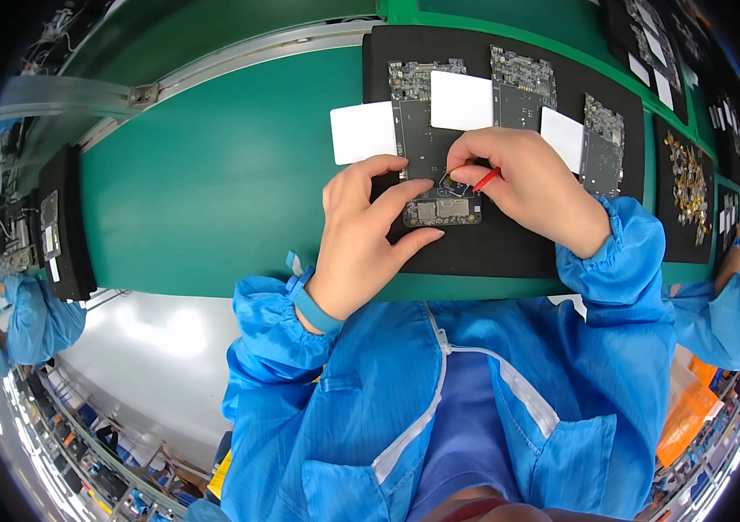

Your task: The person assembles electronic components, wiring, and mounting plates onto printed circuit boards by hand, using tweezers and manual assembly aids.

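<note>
Blue cloth jacket (322, 426) fills six o'clock; toward one, right hand (522, 178) grips slim red tool (487, 179), apparently mid-fitting. Next, unclenched left hand (359, 226) should steady long black circuit board (422, 150).

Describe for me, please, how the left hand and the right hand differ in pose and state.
The left hand has its fingers spread at the circuit board; the right hand is curled in a pinch. The right hand holds a slim red object; the left hand holds no tool. The left hand wears a blue wristband; the right hand shows none. Both are bare.
</note>
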Action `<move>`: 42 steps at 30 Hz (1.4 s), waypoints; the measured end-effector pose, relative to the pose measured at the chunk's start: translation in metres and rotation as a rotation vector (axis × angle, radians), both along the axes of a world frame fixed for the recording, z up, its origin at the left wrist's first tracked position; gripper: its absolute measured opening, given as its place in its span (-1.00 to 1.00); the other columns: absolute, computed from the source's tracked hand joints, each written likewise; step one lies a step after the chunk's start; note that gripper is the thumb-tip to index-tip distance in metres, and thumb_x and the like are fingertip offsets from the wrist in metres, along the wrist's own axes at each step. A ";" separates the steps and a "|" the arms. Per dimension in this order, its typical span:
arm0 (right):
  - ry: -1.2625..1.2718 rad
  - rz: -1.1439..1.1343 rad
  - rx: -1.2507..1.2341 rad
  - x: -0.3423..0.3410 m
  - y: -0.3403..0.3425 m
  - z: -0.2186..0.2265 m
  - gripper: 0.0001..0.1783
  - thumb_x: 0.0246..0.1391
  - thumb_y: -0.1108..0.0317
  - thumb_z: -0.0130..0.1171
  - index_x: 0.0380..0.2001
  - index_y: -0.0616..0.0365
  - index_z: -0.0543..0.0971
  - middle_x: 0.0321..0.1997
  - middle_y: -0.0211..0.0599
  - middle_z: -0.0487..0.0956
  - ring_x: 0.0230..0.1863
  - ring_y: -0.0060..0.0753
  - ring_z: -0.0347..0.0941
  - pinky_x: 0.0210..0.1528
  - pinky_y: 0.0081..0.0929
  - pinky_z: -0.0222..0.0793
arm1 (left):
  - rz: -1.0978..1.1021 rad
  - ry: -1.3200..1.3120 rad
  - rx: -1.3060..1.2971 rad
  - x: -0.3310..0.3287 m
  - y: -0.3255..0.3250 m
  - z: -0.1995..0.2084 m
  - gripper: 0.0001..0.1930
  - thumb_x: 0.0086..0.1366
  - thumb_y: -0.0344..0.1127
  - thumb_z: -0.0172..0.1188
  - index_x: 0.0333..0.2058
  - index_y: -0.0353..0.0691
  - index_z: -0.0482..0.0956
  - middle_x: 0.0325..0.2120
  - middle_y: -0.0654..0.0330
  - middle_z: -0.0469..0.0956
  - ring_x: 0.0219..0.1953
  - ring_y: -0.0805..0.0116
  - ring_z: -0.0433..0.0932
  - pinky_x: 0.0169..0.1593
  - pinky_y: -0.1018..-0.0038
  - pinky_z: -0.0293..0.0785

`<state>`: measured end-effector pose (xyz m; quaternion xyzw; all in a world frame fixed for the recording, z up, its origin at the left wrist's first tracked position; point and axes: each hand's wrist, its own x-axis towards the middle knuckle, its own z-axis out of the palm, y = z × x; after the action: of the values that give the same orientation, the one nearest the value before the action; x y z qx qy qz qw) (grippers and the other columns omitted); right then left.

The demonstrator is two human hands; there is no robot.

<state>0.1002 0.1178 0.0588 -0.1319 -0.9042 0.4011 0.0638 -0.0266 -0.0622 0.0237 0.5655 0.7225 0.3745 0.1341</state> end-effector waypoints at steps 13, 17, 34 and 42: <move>-0.020 0.073 0.080 -0.005 0.003 0.000 -0.92 -0.05 0.51 0.16 -0.40 0.17 0.56 -0.42 -0.09 0.58 -0.34 0.07 0.52 -0.32 -0.18 0.43 | 0.011 -0.072 0.000 0.000 0.000 -0.010 -0.49 -0.13 -0.32 0.50 -0.11 -0.06 0.60 -0.01 0.13 0.39 0.03 0.09 0.33 0.09 0.25 0.23; -0.029 0.085 0.080 -0.004 0.003 -0.001 -0.91 -0.06 0.52 0.16 -0.41 0.17 0.55 -0.40 -0.10 0.59 -0.33 0.06 0.52 -0.30 -0.19 0.43 | 0.011 -0.081 -0.004 0.000 0.001 -0.010 -0.49 -0.13 -0.33 0.50 -0.10 -0.05 0.60 0.00 0.13 0.38 0.03 0.10 0.33 0.08 0.26 0.23; -0.014 0.064 0.405 -0.007 -0.017 0.001 -0.87 -0.19 0.56 0.21 -0.48 0.17 0.53 -0.45 -0.20 0.53 -0.34 -0.06 0.47 -0.29 -0.24 0.41 | 0.026 -0.087 0.003 0.001 0.002 -0.011 -0.51 -0.14 -0.35 0.49 -0.14 -0.06 0.61 -0.01 0.13 0.39 0.03 0.10 0.33 0.09 0.26 0.20; -0.020 0.095 0.230 -0.006 -0.007 -0.004 -0.86 -0.21 0.58 0.19 -0.48 0.16 0.52 -0.42 -0.19 0.53 -0.27 -0.02 0.48 -0.23 -0.19 0.42 | 0.019 -0.098 0.034 0.000 0.003 -0.011 -0.52 -0.15 -0.34 0.49 -0.15 -0.08 0.61 -0.03 0.16 0.41 0.04 0.12 0.34 0.10 0.26 0.19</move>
<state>0.0946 0.1109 0.0547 -0.0844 -0.9501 0.2959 0.0504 -0.0264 -0.0595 0.0123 0.5419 0.7138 0.4153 0.1562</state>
